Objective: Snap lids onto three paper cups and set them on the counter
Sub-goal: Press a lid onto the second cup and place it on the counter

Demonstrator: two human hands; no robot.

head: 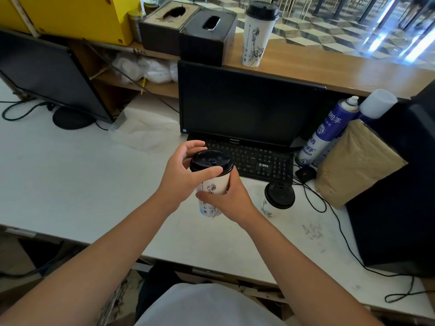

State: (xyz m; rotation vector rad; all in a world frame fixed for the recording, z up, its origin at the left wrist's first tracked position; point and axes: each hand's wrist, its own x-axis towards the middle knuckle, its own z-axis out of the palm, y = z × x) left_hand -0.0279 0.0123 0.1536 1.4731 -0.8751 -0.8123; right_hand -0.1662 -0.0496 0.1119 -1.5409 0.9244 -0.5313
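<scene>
A white paper cup [214, 185] with a drawn figure is held above the white desk [70, 180], with a black lid [211, 161] sitting on its rim. My right hand [229, 200] wraps the cup's body from the right. My left hand [182, 175] grips the lid's edge, thumb across the front of the rim. A second lidded cup [275, 202] stands on the desk just right of my hands. A third lidded cup [257, 34] stands upright on the raised wooden counter [329, 69] behind the monitor.
A dark monitor [244, 107] and black keyboard [254, 158] sit right behind my hands. Spray cans [327, 132] and a brown paper bag [355, 163] crowd the right side. Two tissue boxes [188, 31] stand on the counter left of the third cup.
</scene>
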